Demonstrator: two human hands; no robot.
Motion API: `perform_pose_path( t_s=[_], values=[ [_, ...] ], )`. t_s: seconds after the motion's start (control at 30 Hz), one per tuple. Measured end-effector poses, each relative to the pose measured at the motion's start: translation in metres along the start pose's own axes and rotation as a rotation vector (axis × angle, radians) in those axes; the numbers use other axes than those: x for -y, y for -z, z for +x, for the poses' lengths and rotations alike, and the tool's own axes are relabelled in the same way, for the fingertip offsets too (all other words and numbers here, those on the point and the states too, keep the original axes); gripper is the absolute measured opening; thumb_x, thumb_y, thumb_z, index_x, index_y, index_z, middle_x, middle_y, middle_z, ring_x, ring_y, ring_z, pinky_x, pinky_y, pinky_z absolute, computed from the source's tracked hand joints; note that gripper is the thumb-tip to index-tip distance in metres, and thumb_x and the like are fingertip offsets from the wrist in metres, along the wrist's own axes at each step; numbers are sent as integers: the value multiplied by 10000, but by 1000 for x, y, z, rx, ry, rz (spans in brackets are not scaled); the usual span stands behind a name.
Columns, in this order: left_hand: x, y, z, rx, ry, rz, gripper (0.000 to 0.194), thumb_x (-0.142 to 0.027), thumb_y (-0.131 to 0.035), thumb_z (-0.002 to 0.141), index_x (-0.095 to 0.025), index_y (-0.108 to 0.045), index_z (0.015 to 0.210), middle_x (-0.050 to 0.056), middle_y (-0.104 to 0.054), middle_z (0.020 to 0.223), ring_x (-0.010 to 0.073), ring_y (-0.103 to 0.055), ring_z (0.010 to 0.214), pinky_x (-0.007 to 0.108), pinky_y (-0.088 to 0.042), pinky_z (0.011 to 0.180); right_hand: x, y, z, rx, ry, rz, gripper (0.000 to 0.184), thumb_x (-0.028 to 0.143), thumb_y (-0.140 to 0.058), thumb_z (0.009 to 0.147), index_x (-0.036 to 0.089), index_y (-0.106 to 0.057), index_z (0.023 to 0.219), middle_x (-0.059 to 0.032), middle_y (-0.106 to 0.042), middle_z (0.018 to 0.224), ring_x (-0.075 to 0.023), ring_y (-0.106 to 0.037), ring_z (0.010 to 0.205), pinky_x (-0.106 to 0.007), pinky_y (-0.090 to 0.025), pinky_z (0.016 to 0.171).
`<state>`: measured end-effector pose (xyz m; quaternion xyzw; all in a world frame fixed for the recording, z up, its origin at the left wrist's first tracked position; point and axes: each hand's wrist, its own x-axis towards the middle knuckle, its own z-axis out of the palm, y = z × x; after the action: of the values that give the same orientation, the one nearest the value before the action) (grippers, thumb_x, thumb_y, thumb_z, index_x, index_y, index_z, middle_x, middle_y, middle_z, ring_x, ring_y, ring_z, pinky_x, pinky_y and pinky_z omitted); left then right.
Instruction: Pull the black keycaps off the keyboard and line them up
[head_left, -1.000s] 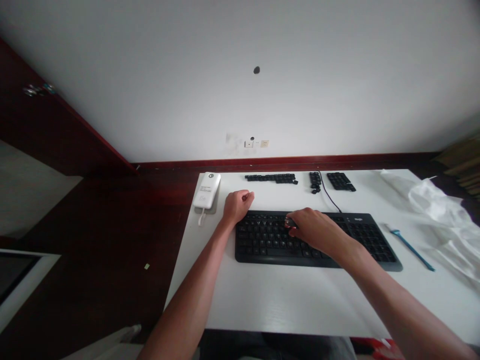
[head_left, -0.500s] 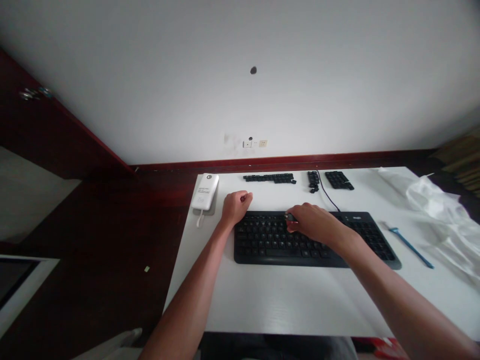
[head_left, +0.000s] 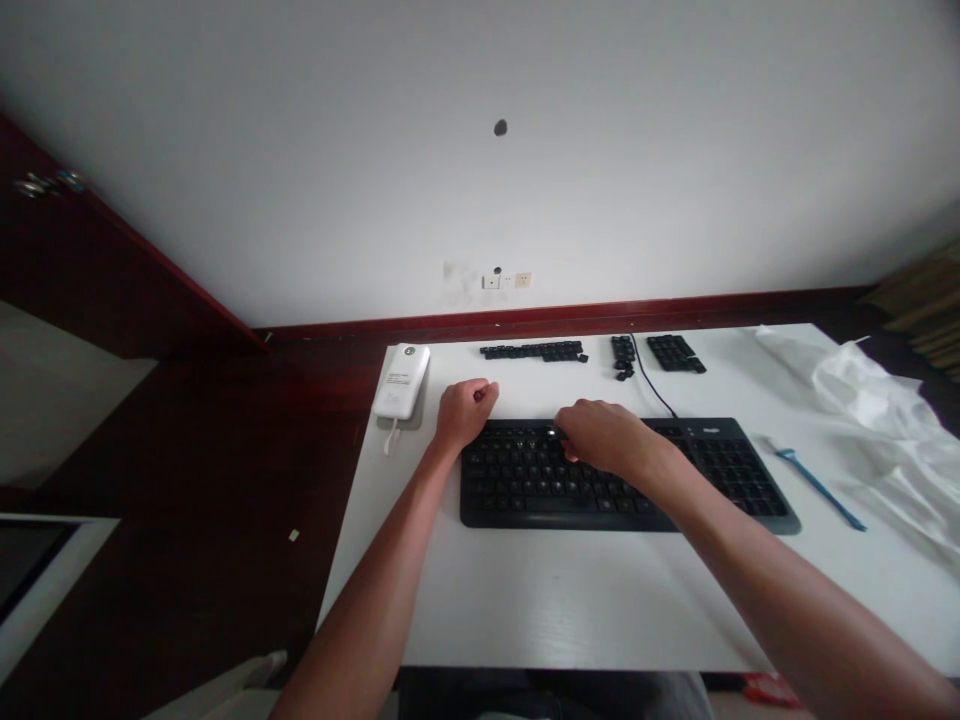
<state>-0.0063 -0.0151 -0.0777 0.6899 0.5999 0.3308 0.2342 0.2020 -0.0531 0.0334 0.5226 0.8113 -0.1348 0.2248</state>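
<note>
A black keyboard (head_left: 570, 518) lies on the white table, its cable running off the back. Over its upper middle keys, my right hand (head_left: 604, 437) is closed around a small tool with a shiny tip (head_left: 553, 432); most of that tool is hidden in the fingers. My left hand (head_left: 463, 412) is curled in a fist at the keyboard's upper left corner, and what it holds, if anything, is hidden. Behind the keyboard lie a row of loose black keycaps (head_left: 534, 351), a small group of keycaps (head_left: 622, 356) and a block of keycaps (head_left: 673, 353).
A white power bank (head_left: 403, 383) with a short cable lies at the table's left edge. To the keyboard's right are a blue brush-like tool (head_left: 821, 488) and a crumpled white plastic bag (head_left: 870, 400). The wall stands behind the table (head_left: 525, 600).
My right hand has shifted a little left along the upper keys with the small tool. My left hand stays at the keyboard's corner. The whole view has moved slightly.
</note>
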Motion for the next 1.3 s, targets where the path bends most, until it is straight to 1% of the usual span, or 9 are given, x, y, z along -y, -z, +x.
perform_pose_path(
  t_s=[0.17, 0.37, 0.57, 0.7, 0.8, 0.97, 1.1, 1.2, 1.3],
  values=[
    [0, 0, 0, 15, 6, 11, 460, -443, -483, 943, -192, -316, 596, -40, -253, 589, 111, -262, 606, 308, -185, 630, -5, 0, 3, 31, -4, 30, 185, 133, -672, 894, 121, -791, 1035, -200, -778, 1100, -372, -754, 1064, -409, -557, 832],
    [1, 0, 2, 10, -11, 20, 461, -436, -483, 945, -192, -322, 589, -41, -243, 593, 108, -270, 601, 306, -188, 632, -5, -8, 3, -5, 2, 10, 252, 138, -647, 928, 104, -762, 1150, -215, -767, 1155, -368, -746, 1099, -409, -558, 854],
    [0, 0, 1, -5, -26, 7, 472, -426, -501, 941, -191, -274, 600, -41, -214, 618, 104, -239, 612, 310, -181, 630, -3, -1, 7, 14, 38, 2, 214, 102, -670, 885, 122, -783, 1066, -197, -777, 1127, -347, -747, 1073, -378, -529, 823],
    [0, 0, 1, -18, -29, 10, 477, -435, -503, 942, -189, -273, 604, -39, -217, 626, 101, -242, 615, 312, -179, 626, -2, 7, 14, 55, 58, 17, 193, 42, -674, 844, 122, -794, 972, -155, -808, 997, -322, -757, 1023, -341, -497, 760],
    [0, 0, 1, -13, -25, 6, 478, -439, -502, 942, -189, -275, 604, -39, -218, 624, 99, -249, 610, 311, -180, 621, -5, 7, 19, 59, 78, 29, 209, 16, -709, 795, 129, -800, 945, -124, -811, 907, -316, -760, 999, -326, -484, 745],
    [0, -1, 2, -12, -21, 25, 468, -442, -499, 942, -191, -295, 603, -35, -236, 615, 104, -263, 612, 310, -192, 622, -16, 2, 23, 16, 135, 15, 215, 122, -856, 726, 131, -821, 938, -160, -800, 1000, -345, -753, 998, -335, -495, 738],
    [0, -1, 3, -7, -24, 22, 471, -452, -496, 944, -196, -292, 606, -29, -247, 622, 111, -268, 624, 312, -194, 626, -16, 4, 14, 6, 134, -3, 247, 206, -863, 779, 122, -829, 1009, -180, -796, 1023, -354, -755, 998, -350, -513, 741],
    [2, -1, 3, -6, -31, 28, 480, -467, -500, 944, -198, -291, 606, -28, -248, 624, 114, -271, 623, 315, -191, 623, -10, 7, 6, -4, 125, -40, 253, 178, -837, 811, 91, -825, 1048, -207, -792, 1060, -364, -752, 1031, -363, -529, 766],
    [2, -2, 4, -11, -30, 28, 484, -475, -502, 943, -197, -299, 603, -29, -252, 625, 114, -280, 624, 312, -195, 622, -6, 8, 3, -13, 143, -51, 265, 158, -846, 803, 79, -822, 1054, -217, -790, 1085, -374, -748, 1066, -371, -540, 790]
  ],
)
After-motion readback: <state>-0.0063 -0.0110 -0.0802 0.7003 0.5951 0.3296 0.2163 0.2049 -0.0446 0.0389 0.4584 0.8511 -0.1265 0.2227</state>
